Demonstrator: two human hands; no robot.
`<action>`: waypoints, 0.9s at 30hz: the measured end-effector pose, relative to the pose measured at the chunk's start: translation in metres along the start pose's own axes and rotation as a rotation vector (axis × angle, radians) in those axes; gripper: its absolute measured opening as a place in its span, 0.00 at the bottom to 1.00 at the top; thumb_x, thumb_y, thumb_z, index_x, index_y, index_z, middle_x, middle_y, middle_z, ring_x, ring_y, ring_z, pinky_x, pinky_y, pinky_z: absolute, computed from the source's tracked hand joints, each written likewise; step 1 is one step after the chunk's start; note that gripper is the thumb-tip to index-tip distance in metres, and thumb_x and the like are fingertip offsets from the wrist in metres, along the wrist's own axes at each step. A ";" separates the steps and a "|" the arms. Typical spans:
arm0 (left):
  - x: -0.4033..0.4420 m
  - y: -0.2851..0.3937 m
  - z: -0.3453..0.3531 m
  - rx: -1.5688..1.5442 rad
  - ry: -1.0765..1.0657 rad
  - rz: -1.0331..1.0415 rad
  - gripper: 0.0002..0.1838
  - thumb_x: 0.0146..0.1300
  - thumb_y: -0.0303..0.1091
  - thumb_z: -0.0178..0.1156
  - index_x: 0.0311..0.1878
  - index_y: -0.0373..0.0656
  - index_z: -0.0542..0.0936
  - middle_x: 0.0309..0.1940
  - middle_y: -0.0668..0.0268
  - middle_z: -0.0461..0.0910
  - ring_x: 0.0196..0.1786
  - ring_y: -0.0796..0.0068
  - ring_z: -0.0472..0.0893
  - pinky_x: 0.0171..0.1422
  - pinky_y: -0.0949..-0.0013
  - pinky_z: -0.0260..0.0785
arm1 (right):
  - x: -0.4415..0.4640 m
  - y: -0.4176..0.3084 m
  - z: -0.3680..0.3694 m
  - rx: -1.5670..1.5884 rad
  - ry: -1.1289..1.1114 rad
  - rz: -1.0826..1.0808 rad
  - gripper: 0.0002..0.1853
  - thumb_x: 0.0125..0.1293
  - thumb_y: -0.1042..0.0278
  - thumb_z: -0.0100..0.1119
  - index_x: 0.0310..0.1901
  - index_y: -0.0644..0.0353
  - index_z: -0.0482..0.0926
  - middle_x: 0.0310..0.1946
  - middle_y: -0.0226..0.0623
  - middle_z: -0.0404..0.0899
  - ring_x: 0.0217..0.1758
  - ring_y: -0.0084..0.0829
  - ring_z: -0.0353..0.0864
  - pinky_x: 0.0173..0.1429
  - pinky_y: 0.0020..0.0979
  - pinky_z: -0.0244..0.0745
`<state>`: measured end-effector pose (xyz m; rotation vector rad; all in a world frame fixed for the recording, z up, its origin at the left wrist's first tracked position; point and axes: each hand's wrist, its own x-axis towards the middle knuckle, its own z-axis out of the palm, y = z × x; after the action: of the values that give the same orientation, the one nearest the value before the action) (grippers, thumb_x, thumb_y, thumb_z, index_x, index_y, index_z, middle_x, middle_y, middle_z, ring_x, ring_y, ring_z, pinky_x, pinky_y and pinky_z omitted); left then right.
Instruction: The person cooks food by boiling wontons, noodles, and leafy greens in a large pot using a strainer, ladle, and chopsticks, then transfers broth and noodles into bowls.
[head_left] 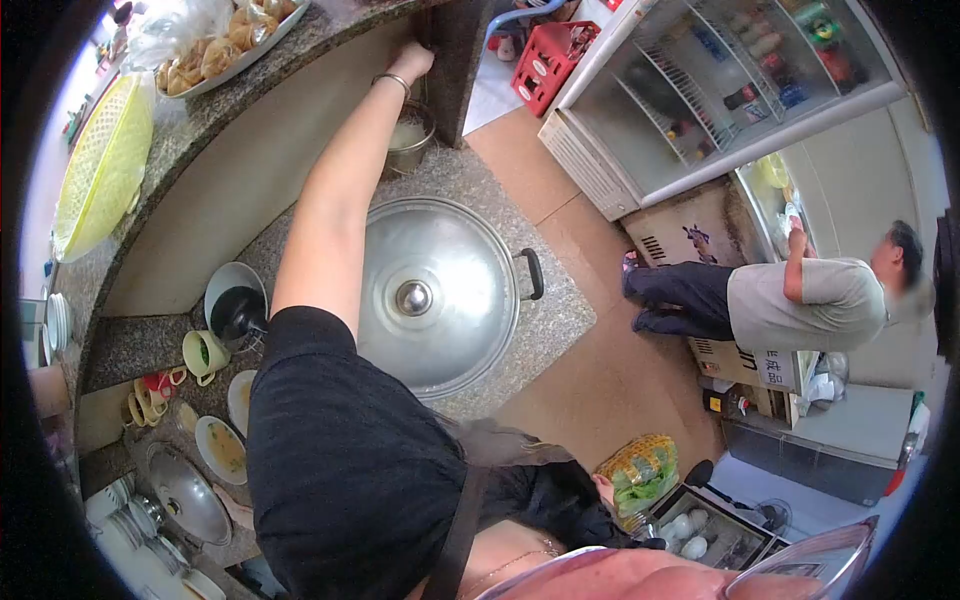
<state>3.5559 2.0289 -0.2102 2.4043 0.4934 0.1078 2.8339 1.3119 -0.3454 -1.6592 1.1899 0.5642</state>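
Observation:
My left hand (414, 62), with a bracelet at the wrist, is closed beside a dark upright panel; what it holds, if anything, is hidden. Just below it stands a metal pot (408, 140) with pale contents. Under my forearm, a large round metal lid (450, 300) with a centre knob covers a wide pan with a black side handle (531, 274). A small part of my right hand (604, 489) shows beyond my dark sleeve, against a yellow-patterned bag (640, 460) with green leaves (645, 492). Its fingers are mostly hidden.
A person (800, 300) in a light shirt stands at the right, by a counter. Above are a glass-door fridge (690, 90) and red crate (552, 70). At left are a yellow-green basket (100, 165), bowls (220, 450), mugs (205, 355) and another metal lid (187, 492).

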 end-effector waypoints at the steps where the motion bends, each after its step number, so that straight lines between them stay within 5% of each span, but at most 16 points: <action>1: -0.001 -0.007 0.002 0.006 0.000 -0.011 0.27 0.56 0.48 0.60 0.49 0.33 0.76 0.50 0.47 0.75 0.53 0.50 0.76 0.57 0.57 0.68 | 0.005 0.003 0.001 0.041 -0.033 0.036 0.07 0.65 0.68 0.53 0.40 0.61 0.73 0.28 0.34 0.77 0.25 0.26 0.78 0.24 0.24 0.70; 5: -0.050 -0.005 -0.017 -0.044 0.049 0.025 0.32 0.51 0.50 0.64 0.53 0.35 0.74 0.53 0.47 0.74 0.57 0.51 0.73 0.60 0.59 0.67 | 0.084 0.093 -0.028 -0.110 -0.103 0.001 0.09 0.64 0.69 0.53 0.43 0.63 0.75 0.30 0.37 0.78 0.29 0.29 0.80 0.25 0.24 0.70; 8: -0.118 -0.013 -0.031 -0.076 0.176 0.144 0.29 0.54 0.46 0.63 0.53 0.35 0.74 0.50 0.50 0.76 0.52 0.56 0.76 0.56 0.60 0.68 | 0.062 0.041 -0.022 0.030 -0.111 -0.004 0.11 0.63 0.68 0.54 0.45 0.63 0.75 0.31 0.36 0.79 0.31 0.30 0.81 0.25 0.23 0.69; 12: -0.275 -0.027 -0.048 0.092 -0.040 0.446 0.28 0.55 0.45 0.62 0.55 0.39 0.71 0.50 0.53 0.73 0.49 0.57 0.75 0.57 0.60 0.67 | 0.043 -0.025 0.001 -0.117 -0.026 0.003 0.11 0.63 0.66 0.54 0.45 0.61 0.75 0.31 0.34 0.78 0.30 0.28 0.80 0.26 0.22 0.69; 16: -0.409 -0.033 -0.029 0.393 -0.458 0.218 0.29 0.50 0.46 0.64 0.54 0.43 0.73 0.47 0.50 0.72 0.47 0.52 0.76 0.54 0.58 0.69 | 0.085 -0.027 0.000 -0.292 -0.222 -0.072 0.12 0.64 0.64 0.54 0.45 0.59 0.75 0.31 0.31 0.78 0.29 0.25 0.78 0.26 0.23 0.68; 19: -0.432 -0.058 0.017 0.417 -0.362 0.239 0.22 0.47 0.42 0.63 0.45 0.43 0.77 0.45 0.47 0.72 0.44 0.50 0.78 0.50 0.56 0.72 | 0.119 -0.037 0.010 -0.258 -0.317 -0.122 0.12 0.64 0.64 0.54 0.46 0.59 0.75 0.31 0.29 0.77 0.29 0.23 0.78 0.27 0.23 0.68; 22: -0.441 -0.066 0.045 0.404 -0.230 0.204 0.21 0.47 0.36 0.62 0.47 0.45 0.78 0.41 0.50 0.72 0.43 0.51 0.76 0.51 0.56 0.70 | 0.153 -0.060 0.013 -0.163 -0.372 -0.199 0.13 0.64 0.64 0.54 0.47 0.59 0.74 0.31 0.29 0.77 0.30 0.22 0.78 0.28 0.22 0.69; 27: -0.463 -0.035 0.024 0.308 -0.124 0.240 0.15 0.45 0.33 0.60 0.40 0.45 0.80 0.39 0.51 0.73 0.47 0.51 0.74 0.52 0.56 0.69 | 0.178 -0.086 -0.009 -0.255 -0.440 -0.263 0.14 0.64 0.64 0.54 0.49 0.60 0.73 0.32 0.29 0.78 0.33 0.22 0.79 0.31 0.23 0.71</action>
<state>3.1211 1.8648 -0.2278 2.7450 0.1707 -0.0140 2.9825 1.2283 -0.4456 -1.7492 0.5896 0.8848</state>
